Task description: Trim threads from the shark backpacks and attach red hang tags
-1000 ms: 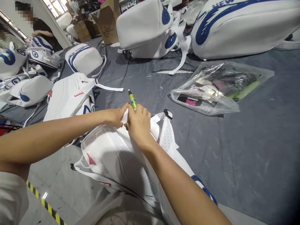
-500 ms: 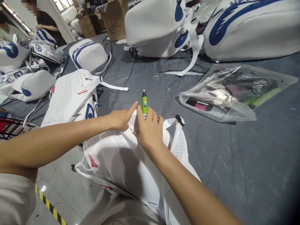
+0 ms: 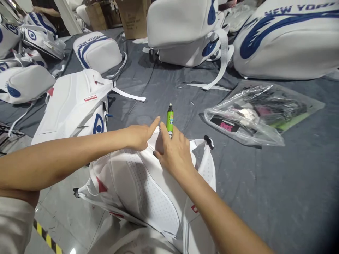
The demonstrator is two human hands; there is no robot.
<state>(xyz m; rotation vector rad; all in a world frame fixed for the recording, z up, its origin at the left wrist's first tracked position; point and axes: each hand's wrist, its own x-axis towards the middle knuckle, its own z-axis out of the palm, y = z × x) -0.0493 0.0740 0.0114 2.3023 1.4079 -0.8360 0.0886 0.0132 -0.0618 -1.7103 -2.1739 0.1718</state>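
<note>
Head view, looking down across a grey cloth-covered table (image 3: 265, 183). I see the right hand (image 3: 176, 153) resting on the upper edge of a white backpack (image 3: 148, 190), which lies flat at the near table edge, partly overhanging the floor. Right fingers are closed around a green marker (image 3: 170, 120), held upright with its dark tip pointing away. Left hand (image 3: 139, 135) sits just beside it on the same edge, index finger stretched out and nothing in it; whether the other fingers pinch the fabric, I cannot tell. A black buckle (image 3: 209, 141) lies at the backpack's right corner. Near, to the right: a clear plastic bag (image 3: 256, 114) of small items. Another white bag (image 3: 75, 106) lies flat to the left.
</note>
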